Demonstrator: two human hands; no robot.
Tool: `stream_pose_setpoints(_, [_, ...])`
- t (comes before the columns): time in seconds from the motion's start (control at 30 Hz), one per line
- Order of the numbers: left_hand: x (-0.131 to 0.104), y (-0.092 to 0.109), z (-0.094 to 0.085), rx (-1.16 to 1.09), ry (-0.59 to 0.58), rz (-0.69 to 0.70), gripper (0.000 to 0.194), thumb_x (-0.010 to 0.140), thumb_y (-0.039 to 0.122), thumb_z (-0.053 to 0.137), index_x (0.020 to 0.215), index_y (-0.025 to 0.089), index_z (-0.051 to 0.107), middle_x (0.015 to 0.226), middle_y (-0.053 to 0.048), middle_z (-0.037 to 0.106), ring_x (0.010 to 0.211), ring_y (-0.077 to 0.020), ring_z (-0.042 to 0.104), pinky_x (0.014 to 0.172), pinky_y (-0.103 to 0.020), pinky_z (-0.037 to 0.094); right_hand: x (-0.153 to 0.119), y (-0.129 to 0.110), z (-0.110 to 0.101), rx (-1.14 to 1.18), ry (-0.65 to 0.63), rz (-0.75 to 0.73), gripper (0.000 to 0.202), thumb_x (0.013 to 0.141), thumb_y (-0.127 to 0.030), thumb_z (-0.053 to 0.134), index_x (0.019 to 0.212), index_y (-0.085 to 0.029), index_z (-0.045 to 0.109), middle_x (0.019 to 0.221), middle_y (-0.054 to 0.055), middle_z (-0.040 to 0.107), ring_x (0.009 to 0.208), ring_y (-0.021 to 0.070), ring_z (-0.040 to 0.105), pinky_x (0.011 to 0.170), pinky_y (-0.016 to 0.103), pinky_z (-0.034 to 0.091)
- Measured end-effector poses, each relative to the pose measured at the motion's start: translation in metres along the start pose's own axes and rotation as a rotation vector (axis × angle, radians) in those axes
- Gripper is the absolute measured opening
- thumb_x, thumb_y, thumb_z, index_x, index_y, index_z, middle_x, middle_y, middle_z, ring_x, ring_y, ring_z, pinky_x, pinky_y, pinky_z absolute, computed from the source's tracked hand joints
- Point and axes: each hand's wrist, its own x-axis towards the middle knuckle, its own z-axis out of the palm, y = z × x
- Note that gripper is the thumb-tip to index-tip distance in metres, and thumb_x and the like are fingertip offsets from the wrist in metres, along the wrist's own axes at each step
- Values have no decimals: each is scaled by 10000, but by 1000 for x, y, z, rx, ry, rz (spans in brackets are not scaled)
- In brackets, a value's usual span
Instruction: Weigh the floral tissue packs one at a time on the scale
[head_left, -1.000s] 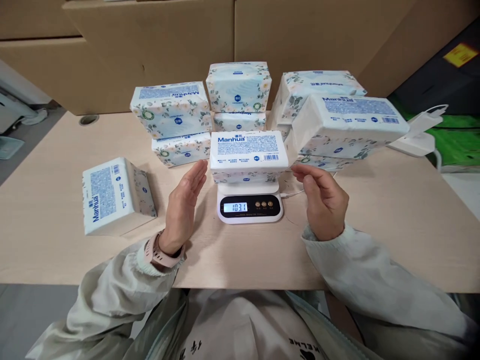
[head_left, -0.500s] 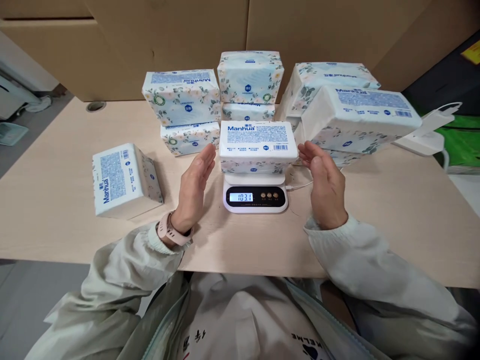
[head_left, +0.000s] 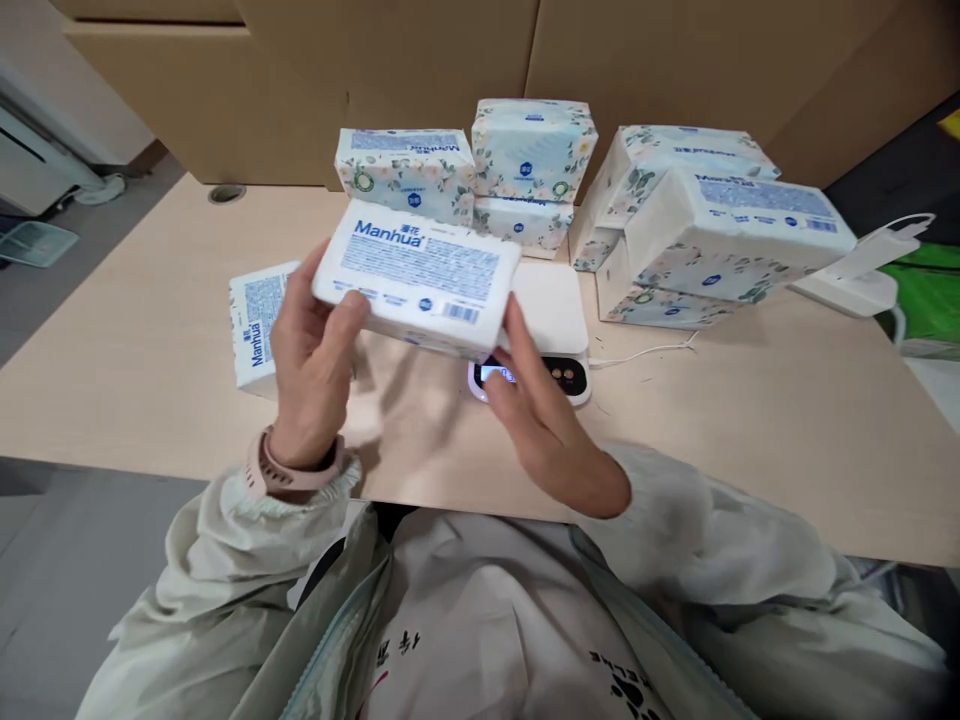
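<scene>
Tissue pack [head_left: 420, 272], tilted, held at the left of the scale [head_left: 551, 310], partly hiding it. Left hand [head_left: 311, 365]: clamped on the pack's left end, thumb on the printed face. Right hand [head_left: 559, 425]: fingers at the right end, thumb lower; whether clamped cannot be told.

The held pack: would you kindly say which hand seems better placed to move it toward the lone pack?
Probably the left hand: it grips the held pack by its left end and is nearer the lone pack. The right hand is at the other end, by the scale.
</scene>
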Motion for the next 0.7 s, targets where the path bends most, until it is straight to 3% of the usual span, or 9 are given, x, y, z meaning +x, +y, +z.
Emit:
stream_pose_setpoints(0.1, [7, -15, -26, 195, 31, -28, 686, 920, 657, 769, 1442, 230, 644, 1375, -42, 714, 1375, -374, 619, 1201, -555, 498, 6, 11, 30, 85, -89, 86, 951, 1020, -740, 460, 1738, -392, -58, 1854, -91, -32, 1741, 252, 29, 1438, 552, 71])
stream_pose_setpoints(0.23, [12, -34, -35, 504, -37, -53, 560, 930, 560, 744, 1371, 218, 701, 1386, -103, 715, 1273, -359, 691, 1164, -572, 537, 27, 32, 53, 138, -93, 145, 1034, 1001, -780, 445, 1741, -306, -98, 1865, -7, 6, 1740, 221, 28, 1438, 545, 56])
stream_pose_setpoints(0.33, [15, -38, -39, 672, -87, 14, 511, 946, 473, 702, 1367, 183, 698, 1510, -133, 651, 1425, -393, 602, 1258, -621, 443, 41, 43, 61, 94, -86, 162, 1035, 1002, -783, 429, 1744, -271, -80, 1865, 31, 32, 1741, 229, 19, 1432, 561, 58])
stream_pose_setpoints(0.43, [16, -34, -54, 795, -77, 86, 556, 1010, 525, 619, 1458, 196, 633, 1662, -95, 517, 1577, -393, 442, 1343, -636, 315, 43, 42, 65, -46, -12, 81, 929, 1037, -719, 417, 1746, -287, -1, 1866, 30, 6, 1741, 242, -24, 1428, 579, 71])
stream_pose_setpoints(0.5, [16, -30, -69, 885, -22, 108, 639, 1011, 584, 622, 1531, 216, 569, 1757, -47, 381, 1666, -388, 277, 1392, -619, 205, 38, 35, 67, -152, 50, -89, 763, 1084, -598, 409, 1729, -292, 140, 1856, 56, 127, 1739, 228, 65, 1429, 557, 126])
stream_pose_setpoints(0.6, [11, -25, -90, 948, -17, -37, 954, 891, 699, 730, 1622, 151, 459, 1821, -107, 213, 1699, -447, 121, 1393, -654, 121, 25, 23, 74, -195, -17, -296, 504, 1117, -419, 399, 1606, -300, 434, 1679, 94, 512, 1621, 195, 408, 1375, 488, 330])
stream_pose_setpoints(0.7, [4, -17, -106, 956, -67, -256, 1076, 846, 675, 732, 1659, 59, 389, 1792, -227, 229, 1674, -473, 213, 1341, -699, 234, 18, 18, 85, -157, -205, -182, 435, 1111, -390, 412, 1492, -253, 573, 1589, 113, 604, 1531, 208, 523, 1309, 469, 433])
